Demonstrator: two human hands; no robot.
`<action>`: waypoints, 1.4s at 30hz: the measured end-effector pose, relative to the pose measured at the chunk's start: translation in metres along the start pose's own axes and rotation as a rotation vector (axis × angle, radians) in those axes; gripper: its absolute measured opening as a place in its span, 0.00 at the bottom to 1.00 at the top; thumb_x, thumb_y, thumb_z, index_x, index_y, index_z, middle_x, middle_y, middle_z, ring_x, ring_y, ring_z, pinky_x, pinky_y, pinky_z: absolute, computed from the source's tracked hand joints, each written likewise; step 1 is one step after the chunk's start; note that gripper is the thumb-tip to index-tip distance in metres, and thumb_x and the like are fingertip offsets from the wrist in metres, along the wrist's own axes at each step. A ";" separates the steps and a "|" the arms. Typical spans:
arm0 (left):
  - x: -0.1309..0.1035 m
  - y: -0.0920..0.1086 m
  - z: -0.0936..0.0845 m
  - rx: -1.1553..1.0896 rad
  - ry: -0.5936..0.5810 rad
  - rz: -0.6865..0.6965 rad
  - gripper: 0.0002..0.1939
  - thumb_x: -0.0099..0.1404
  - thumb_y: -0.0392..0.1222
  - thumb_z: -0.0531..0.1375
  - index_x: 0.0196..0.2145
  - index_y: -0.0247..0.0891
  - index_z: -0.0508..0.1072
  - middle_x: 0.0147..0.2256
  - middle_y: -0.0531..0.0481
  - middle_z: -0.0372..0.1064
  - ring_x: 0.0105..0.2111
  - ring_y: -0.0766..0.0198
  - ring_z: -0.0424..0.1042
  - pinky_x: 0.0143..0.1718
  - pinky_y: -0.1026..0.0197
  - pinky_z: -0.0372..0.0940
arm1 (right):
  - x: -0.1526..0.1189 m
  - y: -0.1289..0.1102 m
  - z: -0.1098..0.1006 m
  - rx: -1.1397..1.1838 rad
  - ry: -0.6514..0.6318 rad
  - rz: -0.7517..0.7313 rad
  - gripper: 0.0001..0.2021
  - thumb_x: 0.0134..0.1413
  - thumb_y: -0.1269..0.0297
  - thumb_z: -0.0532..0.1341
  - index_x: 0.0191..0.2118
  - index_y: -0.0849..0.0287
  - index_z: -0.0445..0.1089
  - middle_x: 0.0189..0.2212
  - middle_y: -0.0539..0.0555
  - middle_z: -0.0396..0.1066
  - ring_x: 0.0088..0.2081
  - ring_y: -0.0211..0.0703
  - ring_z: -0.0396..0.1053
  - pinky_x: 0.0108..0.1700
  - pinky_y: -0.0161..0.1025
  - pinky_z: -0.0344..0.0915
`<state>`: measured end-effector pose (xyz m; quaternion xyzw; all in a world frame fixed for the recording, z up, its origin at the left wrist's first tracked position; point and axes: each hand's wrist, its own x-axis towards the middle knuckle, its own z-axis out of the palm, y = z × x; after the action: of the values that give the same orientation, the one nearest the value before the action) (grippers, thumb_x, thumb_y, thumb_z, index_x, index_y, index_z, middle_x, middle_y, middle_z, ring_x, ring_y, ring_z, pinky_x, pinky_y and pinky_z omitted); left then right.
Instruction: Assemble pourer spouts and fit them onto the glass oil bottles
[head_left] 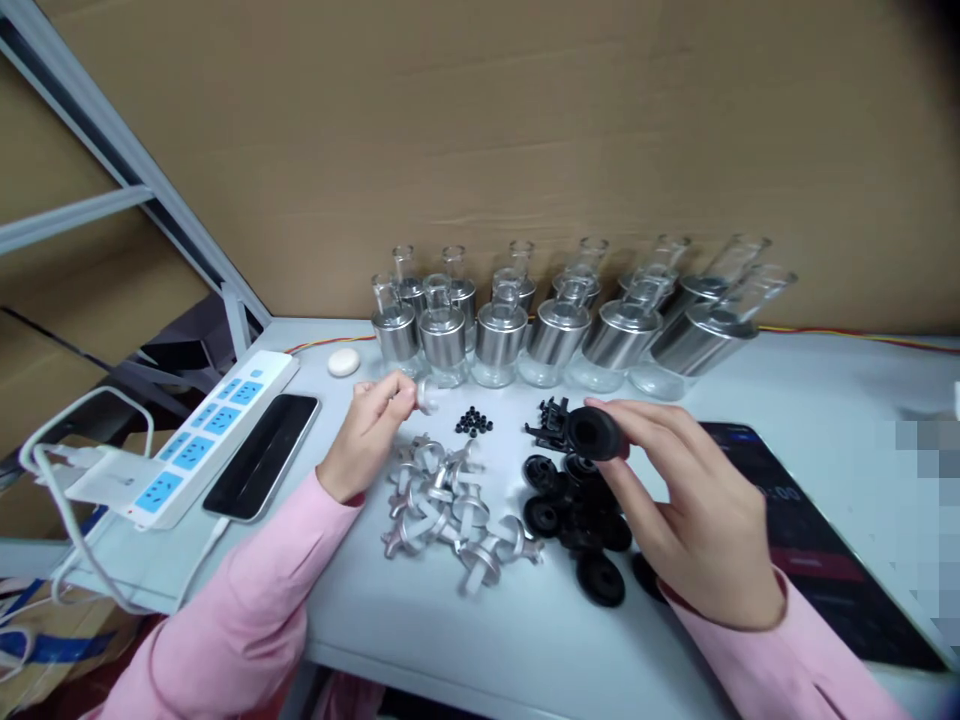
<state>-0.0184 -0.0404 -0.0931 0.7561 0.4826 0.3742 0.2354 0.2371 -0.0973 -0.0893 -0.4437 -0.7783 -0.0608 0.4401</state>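
My left hand (373, 428) pinches a small pale, translucent round part (427, 395) just above the table, left of a little group of tiny black rings (474, 421). Between thumb and fingers, my right hand (694, 505) grips a round black plastic cap (593, 432) with a dark hollow facing me. Under that hand lies a heap of similar black round parts (581, 510), with small black plastic pieces (550, 422) behind it. In the middle, a pile of silvery translucent stemmed parts (450, 505) lies in front of my left hand.
Several glass-necked bottles with metal sleeves (501, 330) stand along the back. A power strip (217, 430), a phone (262, 457) and a white oval object (343, 362) are on the left. A tablet (810, 540) lies at right, partly behind my right arm.
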 end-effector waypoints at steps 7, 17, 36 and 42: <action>-0.005 -0.007 0.003 0.221 -0.307 0.306 0.13 0.65 0.39 0.43 0.25 0.37 0.59 0.25 0.52 0.61 0.29 0.63 0.59 0.39 0.54 0.47 | -0.003 0.005 0.003 0.027 0.051 0.152 0.12 0.55 0.71 0.58 0.46 0.55 0.63 0.30 0.51 0.66 0.29 0.39 0.65 0.35 0.37 0.63; -0.018 0.008 0.013 0.155 -0.352 0.585 0.25 0.63 0.60 0.48 0.45 0.36 0.66 0.48 0.40 0.67 0.51 0.51 0.64 0.50 0.49 0.53 | 0.001 0.012 -0.002 0.083 -0.233 0.245 0.03 0.56 0.66 0.56 0.37 0.57 0.64 0.27 0.49 0.62 0.30 0.39 0.63 0.34 0.37 0.61; -0.025 0.008 0.024 0.082 -0.204 0.580 0.13 0.63 0.46 0.51 0.38 0.36 0.70 0.37 0.45 0.73 0.42 0.56 0.70 0.49 0.50 0.55 | 0.004 0.026 -0.023 0.326 -0.774 0.261 0.11 0.43 0.70 0.63 0.36 0.54 0.67 0.36 0.50 0.69 0.38 0.42 0.68 0.41 0.41 0.67; -0.024 0.008 0.022 0.010 -0.042 0.514 0.17 0.68 0.44 0.44 0.34 0.36 0.70 0.30 0.46 0.72 0.33 0.60 0.69 0.40 0.54 0.59 | 0.007 0.024 -0.027 0.326 -0.737 0.295 0.10 0.45 0.66 0.63 0.37 0.54 0.68 0.31 0.50 0.69 0.34 0.41 0.68 0.37 0.39 0.66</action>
<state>-0.0023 -0.0650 -0.1091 0.8627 0.2713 0.4035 0.1387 0.2709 -0.0918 -0.0750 -0.4670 -0.8112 0.2890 0.2010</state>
